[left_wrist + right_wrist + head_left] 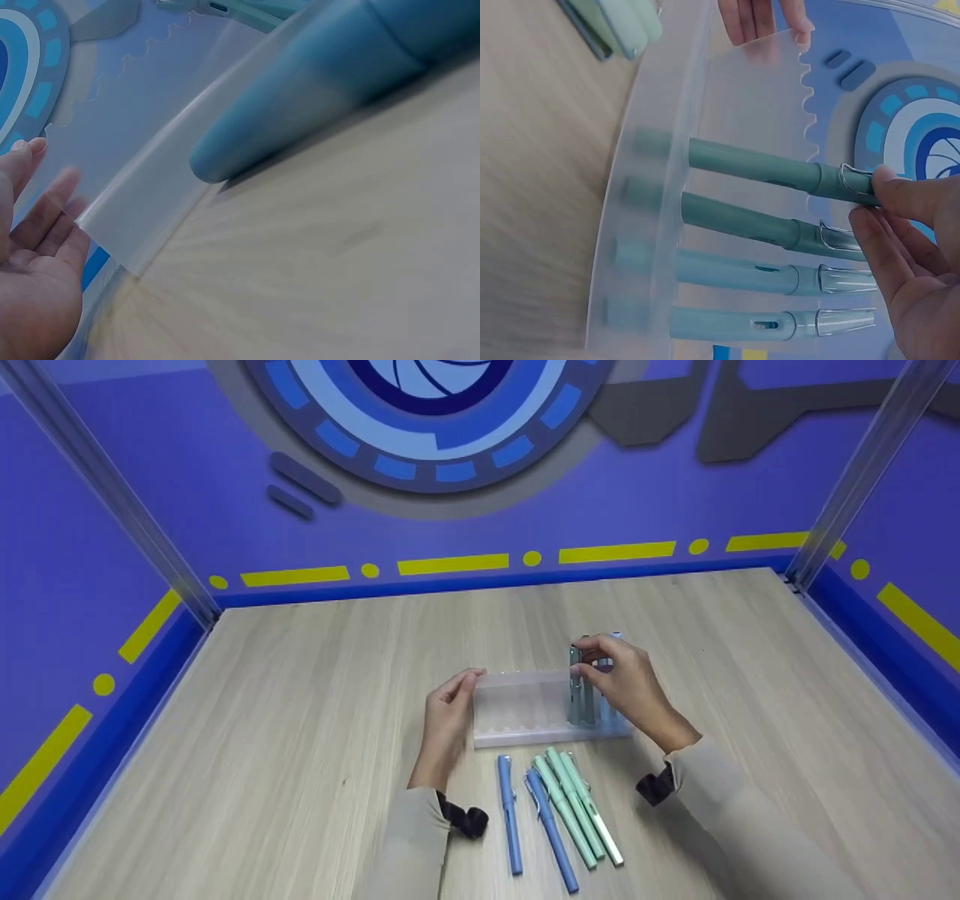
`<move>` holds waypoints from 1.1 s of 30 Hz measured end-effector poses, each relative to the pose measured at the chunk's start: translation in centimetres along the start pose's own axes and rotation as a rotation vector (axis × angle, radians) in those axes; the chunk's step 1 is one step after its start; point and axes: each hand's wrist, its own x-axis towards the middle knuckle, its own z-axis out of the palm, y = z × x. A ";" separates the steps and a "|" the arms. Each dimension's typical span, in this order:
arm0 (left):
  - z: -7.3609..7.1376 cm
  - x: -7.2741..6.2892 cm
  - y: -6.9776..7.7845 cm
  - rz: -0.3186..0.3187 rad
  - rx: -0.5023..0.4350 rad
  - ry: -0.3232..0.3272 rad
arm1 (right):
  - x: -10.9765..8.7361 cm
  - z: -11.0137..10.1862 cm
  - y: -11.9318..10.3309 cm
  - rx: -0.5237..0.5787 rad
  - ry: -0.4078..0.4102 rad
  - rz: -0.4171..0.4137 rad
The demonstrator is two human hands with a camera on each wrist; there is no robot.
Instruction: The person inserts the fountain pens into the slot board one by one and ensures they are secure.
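Observation:
A translucent plastic pen stand (pixel 517 701) is on the table, its back panel scalloped along the top edge. My left hand (pixel 448 720) holds it by the left end, with some fingers showing through the plastic in the left wrist view. My right hand (pixel 634 686) pinches the clip end of a dark green pen (pixel 750 165) between thumb and fingers; its lower end is in the stand's base. Beside that pen stand a second dark green pen (pixel 739 220) and two light blue pens (pixel 735 270), all upright in the stand's right part.
In front of the stand lie two blue pens (pixel 509 814) and three mint green pens (pixel 562 802), loose on the wood-grain table (pixel 285 720). Purple panels (pixel 150 487) with yellow markings wall the table at the back and both sides.

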 end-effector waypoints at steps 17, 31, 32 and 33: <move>0.1 0.1 0.0 0.005 0.035 0.006 | 0.7 -0.4 0.4 -0.276 -0.002 -0.233; 0.0 -0.1 0.0 0.001 0.011 -0.007 | 1.4 -0.1 1.3 -0.325 -0.040 -0.234; 0.0 0.0 0.0 -0.001 0.012 -0.007 | 1.4 -0.1 1.4 -0.329 -0.040 -0.232; 0.0 -0.1 0.0 0.000 0.014 -0.006 | 1.5 0.0 1.5 -0.335 -0.040 -0.230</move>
